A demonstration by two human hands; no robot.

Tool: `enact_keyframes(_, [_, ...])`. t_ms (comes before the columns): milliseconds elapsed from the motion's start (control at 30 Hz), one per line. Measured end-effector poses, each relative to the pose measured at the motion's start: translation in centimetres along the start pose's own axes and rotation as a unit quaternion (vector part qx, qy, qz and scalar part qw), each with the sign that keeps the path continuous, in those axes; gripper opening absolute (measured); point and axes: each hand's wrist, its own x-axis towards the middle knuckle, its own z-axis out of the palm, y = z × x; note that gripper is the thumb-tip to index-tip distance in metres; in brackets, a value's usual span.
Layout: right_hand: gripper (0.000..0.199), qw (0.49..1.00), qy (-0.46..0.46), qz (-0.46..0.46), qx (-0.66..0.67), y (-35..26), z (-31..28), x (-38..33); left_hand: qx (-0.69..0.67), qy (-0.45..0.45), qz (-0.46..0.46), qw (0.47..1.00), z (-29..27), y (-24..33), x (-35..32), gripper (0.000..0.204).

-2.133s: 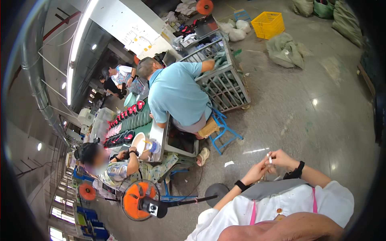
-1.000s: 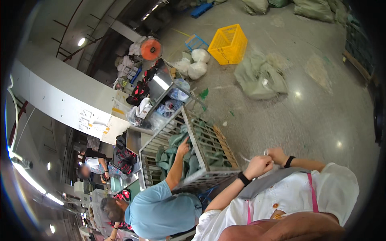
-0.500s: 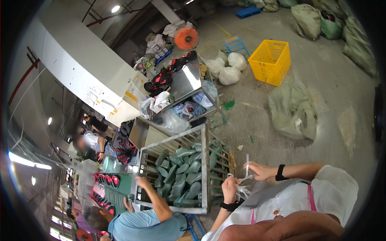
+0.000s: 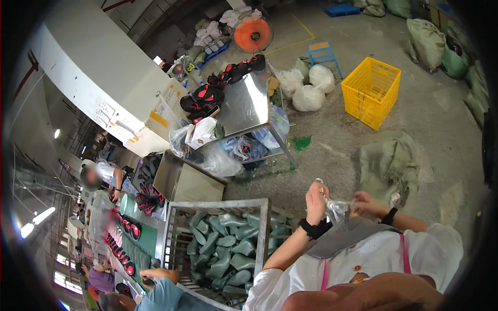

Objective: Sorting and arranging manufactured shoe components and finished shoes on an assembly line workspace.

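Note:
A crumpled piece of clear plastic (image 4: 338, 211), like a thin bag or film, is stretched between my two hands in front of my chest. My left hand (image 4: 314, 203), with a black band at the wrist, is closed around one end, and a bit of plastic sticks up above its fingers. On the other side my right hand (image 4: 366, 204), also with a black wristband, pinches the plastic's edge with bent fingers. Below and left of my hands stands a metal-framed cage (image 4: 263, 233) full of dark green shoe lasts (image 4: 228, 241).
A green sack (image 4: 389, 163) lies on the floor beyond my hands, with a yellow crate (image 4: 371, 93) farther off. A metal table (image 4: 246, 98) bears black-and-red shoes (image 4: 202, 98). At lower left a co-worker in a blue shirt (image 4: 161, 295) reaches over a green conveyor (image 4: 148, 246).
My hands have risen, and the left one has turned upright with the plastic bunched between them. The view has shifted, and the co-worker in blue has moved down and left in it.

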Motion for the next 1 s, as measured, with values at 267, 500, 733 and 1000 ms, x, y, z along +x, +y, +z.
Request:
enact_keyframes(267, [0.065,0.978,-0.118,-0.171,-0.008,-13.1,-7.5,13.2,-0.013,0.036,-0.112,0.993,2.6,-9.1,13.8,0.041])
enact_keyframes(500, [0.072,0.967,-0.238,-0.092,0.018,-18.1,-10.7,25.9,0.104,0.111,-0.060,0.987,2.0,-12.7,26.8,0.033])
enact_keyframes(733, [0.045,0.955,-0.295,-0.003,0.011,-17.7,-15.1,40.4,0.272,0.090,0.009,0.958,-2.5,-20.4,34.8,0.019])
enact_keyframes(1000, [0.055,0.975,-0.126,-0.114,-0.144,-25.8,-22.1,55.2,0.090,0.064,-0.046,0.993,-4.2,-25.1,54.3,0.018])
